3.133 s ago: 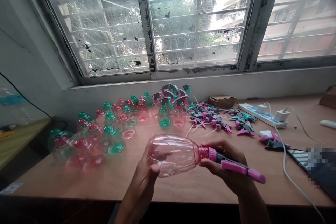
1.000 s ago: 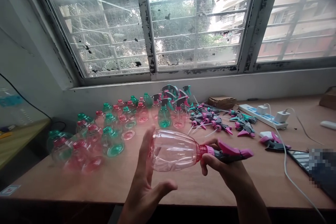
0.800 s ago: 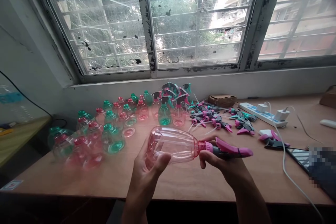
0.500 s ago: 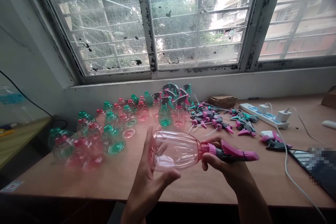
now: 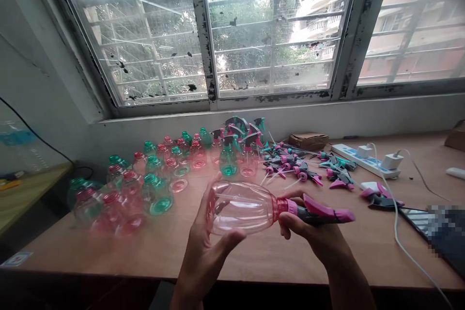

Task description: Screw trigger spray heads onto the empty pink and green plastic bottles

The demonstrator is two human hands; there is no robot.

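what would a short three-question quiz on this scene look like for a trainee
1. Multiple choice: which part of the pink bottle is the left hand around?
a) the neck
b) the base end
c) the trigger

2. True or false: that bottle is held upright, neck at the top.

3. Fill in: a heap of loose spray heads lies between the standing bottles and the white ____.

Key:
1. b
2. False; it is tipped on its side, the right hand gripping by the neck, at the spray head.
3. power strip
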